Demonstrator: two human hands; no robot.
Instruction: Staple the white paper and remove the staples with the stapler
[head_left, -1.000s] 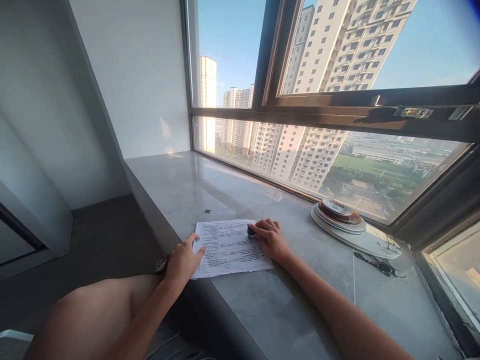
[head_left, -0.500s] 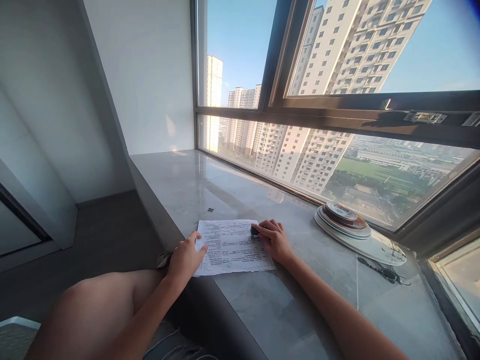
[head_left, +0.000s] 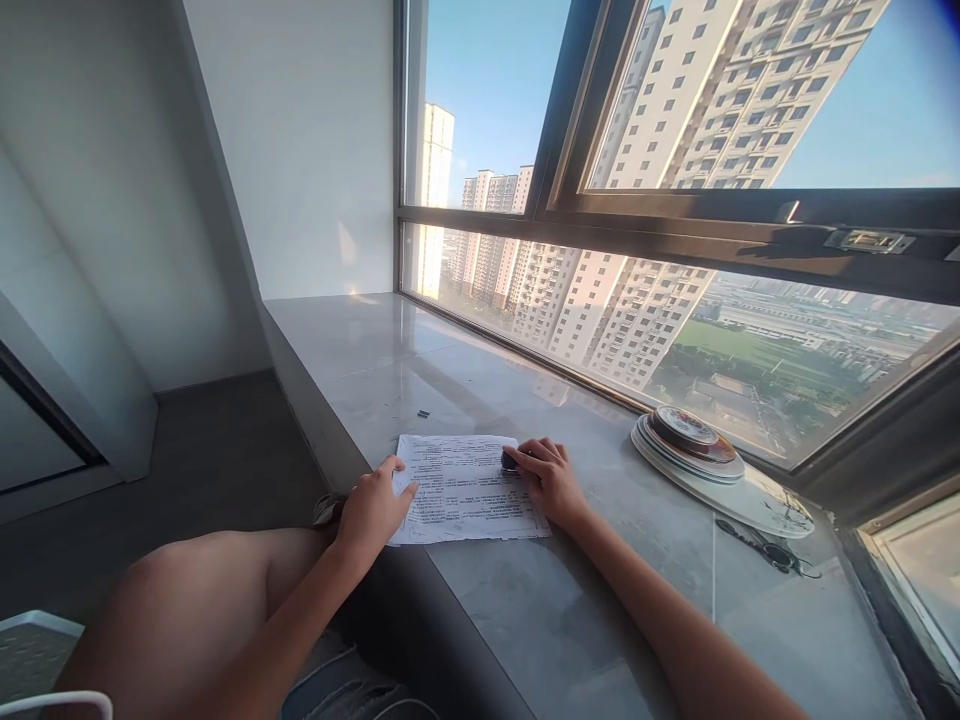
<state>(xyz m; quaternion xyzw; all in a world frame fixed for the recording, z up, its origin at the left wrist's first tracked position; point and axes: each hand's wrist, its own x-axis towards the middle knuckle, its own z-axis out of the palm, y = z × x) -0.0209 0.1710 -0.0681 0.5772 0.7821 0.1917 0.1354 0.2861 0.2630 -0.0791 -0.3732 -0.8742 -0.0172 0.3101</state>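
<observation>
A printed sheet of paper (head_left: 465, 495) lies on the grey stone sill, its near left part reaching over the sill's edge. My left hand (head_left: 373, 508) holds the sheet by its left edge, thumb on top and index finger a little apart from it. Over the sheet's right side, my right hand (head_left: 549, 480) is closed around a small dark rounded object (head_left: 509, 460), which sits on or just above the print. The fingers cover most of that object, so its kind does not show.
Small dark pieces (head_left: 424, 413) lie beyond the sheet. To the right, by the window (head_left: 675, 225), stands a stack of round plates or discs (head_left: 686, 445) on a pale oval board (head_left: 780, 510). A dark cord-like item (head_left: 776, 555) lies beside it. My bare knee (head_left: 180, 580) is below left.
The view has shifted slightly, and a white curved edge now shows at the lower left. Both hands keep the same places on the sheet and the dark object.
</observation>
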